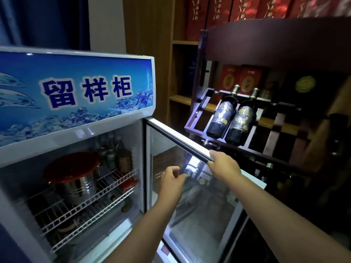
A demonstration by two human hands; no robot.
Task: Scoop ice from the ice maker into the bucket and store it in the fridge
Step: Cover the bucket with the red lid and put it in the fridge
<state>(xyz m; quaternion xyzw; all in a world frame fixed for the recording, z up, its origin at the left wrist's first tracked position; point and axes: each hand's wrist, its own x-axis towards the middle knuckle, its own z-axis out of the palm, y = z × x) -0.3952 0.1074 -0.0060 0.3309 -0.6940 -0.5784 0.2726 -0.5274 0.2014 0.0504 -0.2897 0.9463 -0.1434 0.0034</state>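
The glass door (199, 205) of the fridge (76, 88) is held by its top edge, and the bucket (76, 179) is seen shelved inside.
Nearest, the left hand (171, 182) is held loosely curled before the door glass, with nothing seen in it. The right hand (225, 164) is wrapped over the door's top edge. The red-lidded steel bucket is stood at the left of the upper wire shelf (91, 204), with jars (123, 160) behind it. Beyond the door, two dark bottles (222, 116) are laid in a rack (197, 114), backed by red boxes (239, 78).
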